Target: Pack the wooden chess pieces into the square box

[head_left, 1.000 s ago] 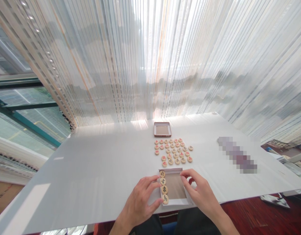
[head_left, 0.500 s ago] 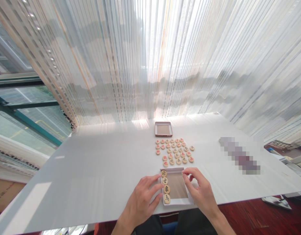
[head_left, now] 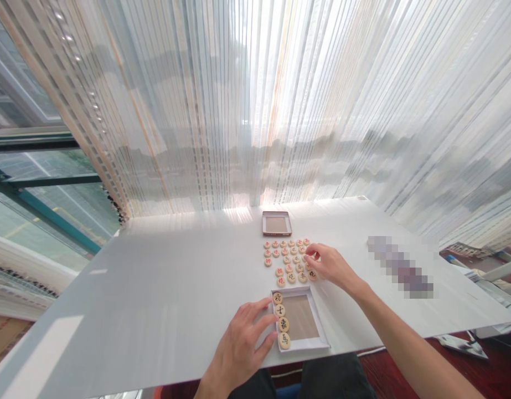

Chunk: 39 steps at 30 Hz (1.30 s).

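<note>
A shallow white box (head_left: pixel 317 338) with a brown floor lies near the table's front edge. Several round wooden chess pieces (head_left: pixel 280 319) with dark characters stand in a column along its left wall. My left hand (head_left: pixel 241 343) rests on the table against the box's left side, fingers spread and touching that wall. My right hand (head_left: pixel 328 264) is stretched forward over the right part of a cluster of loose chess pieces (head_left: pixel 286 259), its fingertips pinched together on a piece I can barely see.
A second small box (head_left: pixel 276 223) with a reddish rim lies beyond the cluster, near the striped sheer curtain. A blurred patch (head_left: pixel 398 266) sits on the white table (head_left: pixel 164 282) to the right. Dark red floor shows past the front edge.
My right hand left the box's right side and reached forward to the loose pieces. My left hand stayed by the box.
</note>
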### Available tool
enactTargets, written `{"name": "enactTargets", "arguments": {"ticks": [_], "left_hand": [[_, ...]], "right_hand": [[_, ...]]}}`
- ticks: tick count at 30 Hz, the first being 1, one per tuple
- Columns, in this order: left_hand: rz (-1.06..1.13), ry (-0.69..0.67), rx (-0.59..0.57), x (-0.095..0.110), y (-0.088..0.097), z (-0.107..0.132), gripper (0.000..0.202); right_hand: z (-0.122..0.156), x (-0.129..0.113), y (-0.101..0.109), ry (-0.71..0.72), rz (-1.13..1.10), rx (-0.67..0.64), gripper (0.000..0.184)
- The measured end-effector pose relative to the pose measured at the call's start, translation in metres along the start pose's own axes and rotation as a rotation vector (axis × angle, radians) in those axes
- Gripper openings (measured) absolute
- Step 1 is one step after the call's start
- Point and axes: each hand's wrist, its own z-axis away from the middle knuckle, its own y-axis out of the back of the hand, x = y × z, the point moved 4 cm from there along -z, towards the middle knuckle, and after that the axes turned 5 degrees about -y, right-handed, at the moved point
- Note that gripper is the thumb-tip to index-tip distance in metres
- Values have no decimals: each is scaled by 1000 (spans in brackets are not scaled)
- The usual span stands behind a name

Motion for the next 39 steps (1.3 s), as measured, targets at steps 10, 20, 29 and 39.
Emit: {"name": "enactTargets", "arguments": {"ticks": [10,20,29,39], "left_hand": [[26,9,-7,-1,0,2,27],[27,10,18,-1,1,2,26],[3,6,47,-1,2,0,29],[49,-190,-66,17,-1,-22,40]], "right_hand": [[-13,3,-13,-31,129,-34,12],[-18,0,-15,-27,151,-27,7],[5,-10,11,-33,-31,26,12],[81,-3,-34,5,-791,46,25]]}}
